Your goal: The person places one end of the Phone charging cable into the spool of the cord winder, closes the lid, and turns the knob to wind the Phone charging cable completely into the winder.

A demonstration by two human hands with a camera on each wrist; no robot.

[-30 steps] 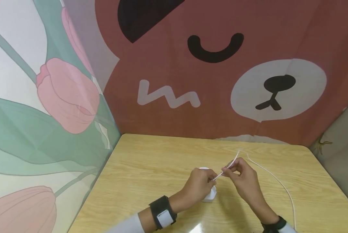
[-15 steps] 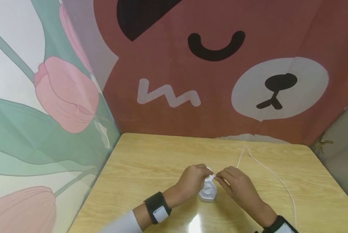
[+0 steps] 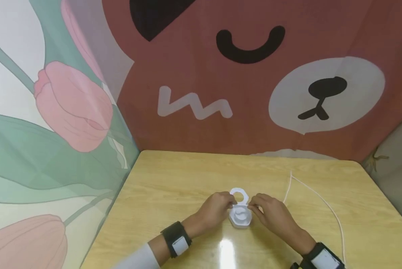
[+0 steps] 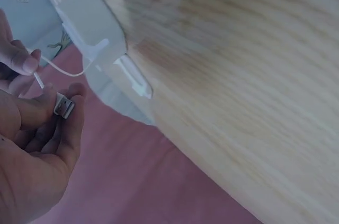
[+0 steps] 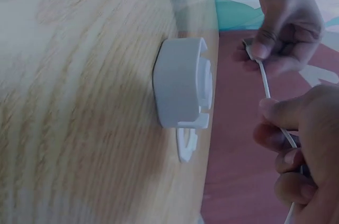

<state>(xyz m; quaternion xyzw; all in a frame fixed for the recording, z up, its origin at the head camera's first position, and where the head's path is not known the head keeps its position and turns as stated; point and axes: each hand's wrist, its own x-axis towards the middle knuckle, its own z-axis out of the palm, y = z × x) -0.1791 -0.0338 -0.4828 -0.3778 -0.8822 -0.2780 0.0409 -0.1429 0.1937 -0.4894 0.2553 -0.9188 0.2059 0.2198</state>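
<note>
My left hand (image 3: pixel 214 209) pinches the metal USB plug (image 4: pixel 64 106) of a thin white USB cable (image 5: pixel 265 79) between thumb and fingers. Just to the right, my right hand (image 3: pixel 271 211) pinches the same cable a short way behind the plug. The stretch between the hands is pulled fairly straight. Below and between them, a white six-sided cable winder case (image 3: pixel 240 216) sits on the table, with its ring-shaped lid (image 3: pixel 238 191) swung open toward the back. A curved raised core shows inside. In the right wrist view the case (image 5: pixel 179 83) stands apart from both hands.
The cable's far part (image 3: pixel 328 203) runs from my right hand to the back of the table, bends, and comes forward along the right side. A wood-grain table (image 3: pixel 174 175) meets printed cloth walls at the back and left.
My left hand has drawn left and slightly down, off the case's lid, so the open ring and core now show. My right hand has shifted slightly left and down, still gripping the cable.
</note>
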